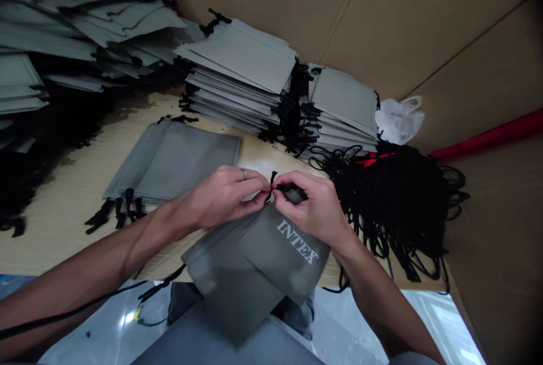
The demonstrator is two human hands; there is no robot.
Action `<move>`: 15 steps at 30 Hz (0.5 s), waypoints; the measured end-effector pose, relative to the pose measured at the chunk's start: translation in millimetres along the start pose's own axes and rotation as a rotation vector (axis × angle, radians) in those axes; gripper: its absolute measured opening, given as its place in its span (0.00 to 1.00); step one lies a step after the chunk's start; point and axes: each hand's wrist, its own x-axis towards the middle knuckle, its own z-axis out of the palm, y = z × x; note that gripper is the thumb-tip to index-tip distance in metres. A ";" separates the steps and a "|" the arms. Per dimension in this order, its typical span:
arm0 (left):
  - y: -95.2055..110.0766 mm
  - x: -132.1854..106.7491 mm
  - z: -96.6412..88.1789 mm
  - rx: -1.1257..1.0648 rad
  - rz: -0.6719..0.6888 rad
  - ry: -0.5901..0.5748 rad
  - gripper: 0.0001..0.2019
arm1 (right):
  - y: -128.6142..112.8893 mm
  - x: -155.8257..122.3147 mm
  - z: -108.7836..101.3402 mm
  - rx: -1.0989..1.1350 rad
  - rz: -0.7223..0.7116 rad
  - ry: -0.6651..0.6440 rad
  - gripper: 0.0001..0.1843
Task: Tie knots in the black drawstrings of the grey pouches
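Grey pouch (254, 263) | left hand (220, 198), right hand (316, 209) pinch black cord (272, 177) | stacks (241, 59), cord heap (403, 195) behind

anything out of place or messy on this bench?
Two things. The black cords at right lie in a loose tangle, with loops hanging over the table edge. The grey pouches at far left are a slumped, askew heap, unlike the squared stacks in the middle. No damage visible.
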 end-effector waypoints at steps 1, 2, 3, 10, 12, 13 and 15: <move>0.5 -0.5 1.2 0.014 0.008 0.018 0.03 | -0.2 -0.2 -0.1 -0.006 -0.005 0.010 0.07; 0.8 -0.9 2.2 0.020 0.017 0.038 0.03 | -0.5 -0.3 -0.4 -0.012 -0.008 0.024 0.07; 1.0 -1.2 3.1 0.021 0.026 0.058 0.03 | -0.9 -0.4 -0.8 -0.018 -0.012 0.037 0.07; 1.9 -1.7 5.9 0.030 0.015 0.090 0.03 | -1.1 -1.2 -2.4 -0.034 -0.017 0.052 0.07; 3.9 -1.1 6.6 0.030 0.001 0.105 0.03 | -0.9 -1.8 -2.2 -0.029 -0.015 0.043 0.07; 5.1 -0.7 6.8 0.031 -0.007 0.112 0.03 | -1.0 -2.0 -2.0 -0.026 -0.017 0.040 0.07; 7.9 0.0 6.7 0.028 -0.033 0.108 0.03 | -1.7 -2.4 -1.4 -0.021 -0.030 0.031 0.07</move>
